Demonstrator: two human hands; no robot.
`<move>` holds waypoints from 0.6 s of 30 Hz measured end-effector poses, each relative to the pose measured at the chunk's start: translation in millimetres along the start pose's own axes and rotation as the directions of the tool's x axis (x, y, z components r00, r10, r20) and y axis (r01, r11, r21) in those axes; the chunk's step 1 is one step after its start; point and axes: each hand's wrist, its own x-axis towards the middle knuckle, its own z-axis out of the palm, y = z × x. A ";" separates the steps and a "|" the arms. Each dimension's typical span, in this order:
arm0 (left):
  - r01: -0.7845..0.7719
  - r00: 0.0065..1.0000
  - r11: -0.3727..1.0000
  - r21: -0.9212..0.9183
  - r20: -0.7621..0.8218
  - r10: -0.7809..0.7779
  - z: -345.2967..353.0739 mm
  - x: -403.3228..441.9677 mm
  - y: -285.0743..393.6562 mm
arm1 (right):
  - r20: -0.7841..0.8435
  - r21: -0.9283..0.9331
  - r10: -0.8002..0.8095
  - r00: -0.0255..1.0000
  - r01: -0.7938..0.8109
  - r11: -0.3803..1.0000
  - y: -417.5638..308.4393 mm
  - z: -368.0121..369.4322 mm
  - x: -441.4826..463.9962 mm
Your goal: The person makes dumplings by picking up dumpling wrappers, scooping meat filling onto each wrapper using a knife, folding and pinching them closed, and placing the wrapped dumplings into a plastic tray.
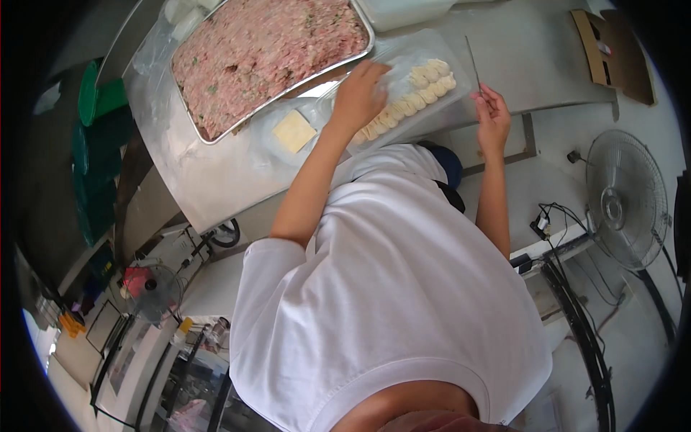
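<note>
My left hand [361,95] is over the left edge of a clear plastic tray [425,122], its fingers bent and smeared by motion, so whether they hold anything is unclear. Rows of folded, filled dumplings [409,104] lie in that tray. Left of the hand, a stack of square pale wrappers [294,131] rests on clear plastic. My right hand [492,119], to the right of the tray, pinches the lower end of a thin straight stick [472,63] that points up and away. Behind the left hand is a large metal tray [253,112] full of minced meat [270,54] with green bits.
The steel table's [216,183] front edge runs close to my body. A cardboard box [615,54] is at the far right. A standing fan [615,205] and cables [565,219] are to the right, and green containers [97,165] to the left.
</note>
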 end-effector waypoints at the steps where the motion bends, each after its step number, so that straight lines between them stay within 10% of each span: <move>1: 0.062 0.998 0.998 -0.005 -0.032 -0.062 -19.1 -20.3 -3.4 | 0.040 -0.012 -0.021 0.999 0.021 1.000 -3.0 2.1 -3.0; 6: 0.469 0.883 0.806 0.360 -0.189 -0.429 -55.8 -123.2 -63.0 | 0.187 -0.043 0.010 0.982 -0.002 0.999 -32.6 31.9 -16.2; 9: 0.429 0.899 0.769 0.474 -0.139 -0.416 -49.2 -135.5 -79.2 | 0.319 0.023 -0.066 0.945 0.061 0.998 -39.2 60.2 -12.9; 18: 0.470 0.870 0.882 -0.014 -0.161 -0.466 -67.4 -148.5 -114.1 | 0.684 -0.130 -0.141 0.716 0.310 0.942 -78.2 127.3 -17.8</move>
